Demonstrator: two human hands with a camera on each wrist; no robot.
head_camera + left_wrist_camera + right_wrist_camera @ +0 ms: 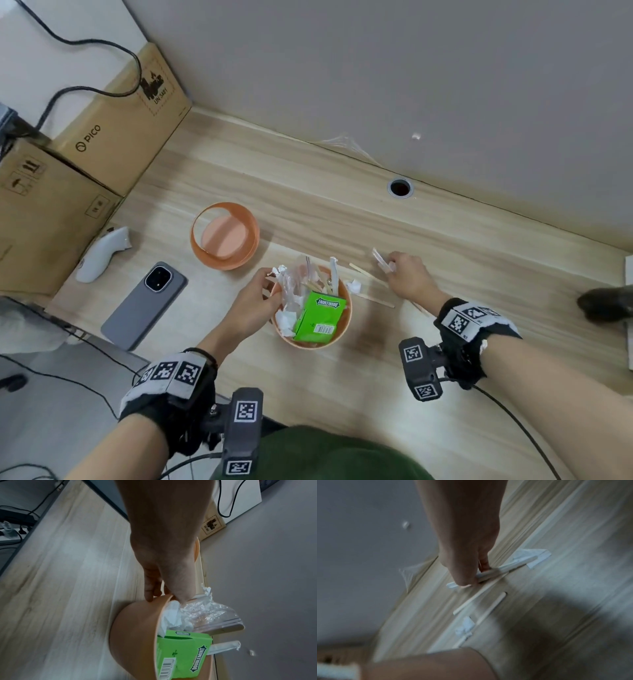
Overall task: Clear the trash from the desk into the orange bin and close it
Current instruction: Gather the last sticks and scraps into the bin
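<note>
The orange bin (337, 337) stood on the wooden desk (376, 394) toward its near edge, roughly midway along it, and it was heaped full. A green Doublemint box (317, 317) leaned in its near half, with crumpled white tissue (286, 320) at the box's left, clear plastic wrappers (291, 291) behind that, and a few sticks and a white wrapper end poking up at the far rim. The left hand (258, 298) gripped the bin's left rim, the thumb inside against the tissue and plastic, the fingers (150, 588) curled down the outer wall. The bin's orange lid (224, 236) lay apart from it, farther from the near edge and to the left, still off. To the right of the bin, a small scrap of white paper (354, 286) and two wooden sticks (368, 274) lay on the bare desk. Just beyond them the right hand (407, 274) was down on the surface, its fingertips pinching a long white paper wrapper (380, 258) that stuck out toward the back edge; the wrist view was blurred, but showed the thumb and fingers closed on it. Toward the left edge lay a grey phone (144, 308) face down, a white controller (102, 253) beside it, and cardboard boxes (51, 222) stacked in the back left corner. A cable hole (399, 187) sat at the back edge.
</note>
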